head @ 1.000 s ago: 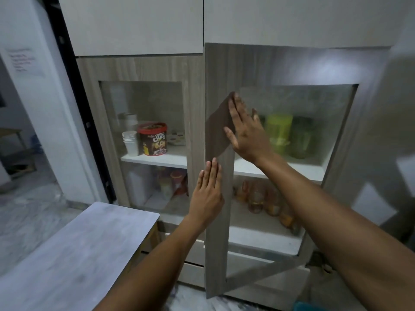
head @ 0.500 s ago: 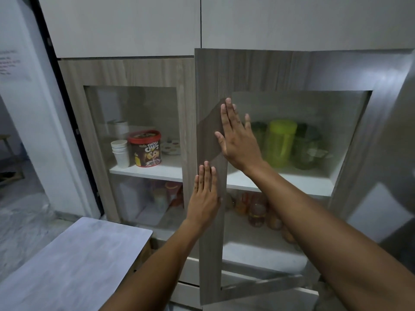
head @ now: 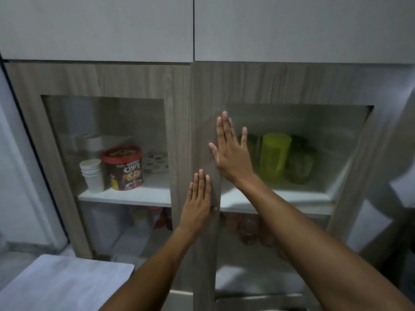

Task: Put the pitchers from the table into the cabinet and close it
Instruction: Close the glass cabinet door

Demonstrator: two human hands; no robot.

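Note:
The right cabinet door [head: 280, 86], wood-grain frame with a glass pane, stands nearly flush with the left door. My right hand [head: 231, 153] lies flat, fingers spread, across the door's left stile and the glass. Lower on the same stile my left hand [head: 198, 203] presses flat, fingers together. Behind the glass on the upper shelf stand a yellow-green pitcher [head: 275, 157] and a darker green pitcher [head: 301, 163]; another dark one is partly hidden behind my right hand.
The left door [head: 107, 81] is shut; behind it are stacked paper cups [head: 92, 175] and a red-lidded Choco Chips tub [head: 123, 168]. Jars [head: 247, 230] sit on the lower shelf. A grey table corner [head: 65, 281] lies at lower left. White upper cabinets above.
The right door has swung further in towards the cabinet under both flat hands. My view has come closer to the cabinet, and less of the table shows.

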